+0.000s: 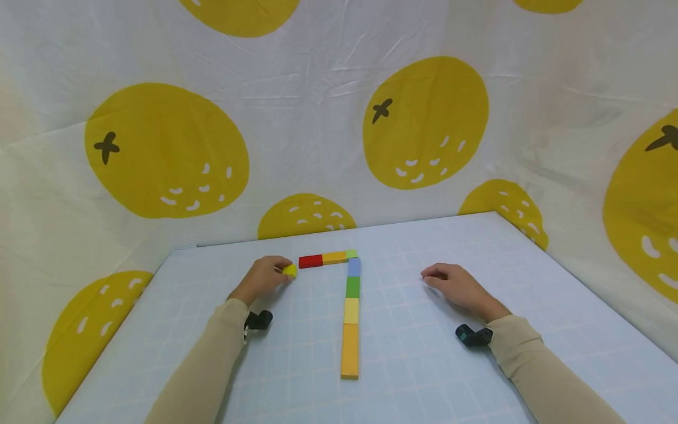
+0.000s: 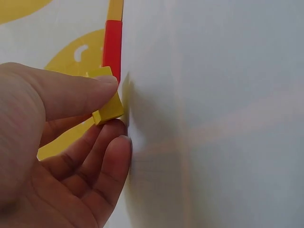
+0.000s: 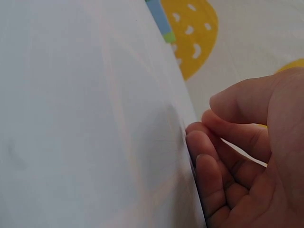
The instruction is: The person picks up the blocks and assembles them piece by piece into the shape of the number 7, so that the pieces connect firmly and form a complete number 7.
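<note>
My left hand (image 1: 266, 274) pinches a small yellow block (image 2: 112, 105) between thumb and fingers, close to the left end of a row of blocks. That end is a red block (image 1: 310, 261); beside it lie an orange block (image 1: 333, 258) and a small light green block (image 1: 351, 254). From this corner a column runs toward me: a blue block (image 1: 354, 267), a green block (image 1: 352, 287), a pale yellow block (image 1: 351, 311) and a long orange block (image 1: 349, 351). My right hand (image 1: 454, 285) rests on the table to the right, fingers loosely curled, holding nothing.
The table (image 1: 413, 353) has a pale blue, faintly checked cover. Behind it hangs a white cloth (image 1: 318, 135) with large yellow fruit prints. A black wrist device (image 1: 259, 320) sits at my left cuff, and another black device (image 1: 474, 335) at my right.
</note>
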`<action>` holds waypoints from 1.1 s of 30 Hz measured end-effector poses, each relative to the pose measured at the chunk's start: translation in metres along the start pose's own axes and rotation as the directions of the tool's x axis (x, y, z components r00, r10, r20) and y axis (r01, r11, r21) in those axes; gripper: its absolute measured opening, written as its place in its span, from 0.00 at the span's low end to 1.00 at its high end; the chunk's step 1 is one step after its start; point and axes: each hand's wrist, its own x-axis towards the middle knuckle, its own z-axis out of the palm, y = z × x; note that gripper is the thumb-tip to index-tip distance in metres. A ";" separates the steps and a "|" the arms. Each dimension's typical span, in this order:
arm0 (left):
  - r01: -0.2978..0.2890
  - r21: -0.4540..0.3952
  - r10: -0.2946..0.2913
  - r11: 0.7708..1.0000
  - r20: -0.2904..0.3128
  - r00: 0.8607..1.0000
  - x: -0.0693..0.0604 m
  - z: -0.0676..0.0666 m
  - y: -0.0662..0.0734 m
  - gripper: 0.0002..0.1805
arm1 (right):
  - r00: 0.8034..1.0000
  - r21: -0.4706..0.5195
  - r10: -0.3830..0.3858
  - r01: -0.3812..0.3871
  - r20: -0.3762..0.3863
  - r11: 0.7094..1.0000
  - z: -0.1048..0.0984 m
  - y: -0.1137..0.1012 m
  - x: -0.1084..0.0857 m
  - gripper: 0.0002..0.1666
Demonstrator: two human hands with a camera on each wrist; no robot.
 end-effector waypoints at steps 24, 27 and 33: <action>0.063 -0.014 -0.063 0.998 -0.035 0.997 0.011 0.008 0.005 0.23 | 1.000 0.001 0.023 -0.023 -0.009 1.000 0.001 0.001 -0.004 0.17; 0.072 0.002 -0.071 0.997 -0.052 0.996 0.012 0.008 0.005 0.23 | 1.000 0.003 0.023 -0.022 -0.004 1.000 0.002 0.000 -0.002 0.17; 0.062 0.013 -0.061 0.998 -0.085 0.995 0.011 0.011 0.008 0.23 | 1.000 -0.004 0.017 -0.017 -0.006 1.000 0.002 0.000 -0.001 0.17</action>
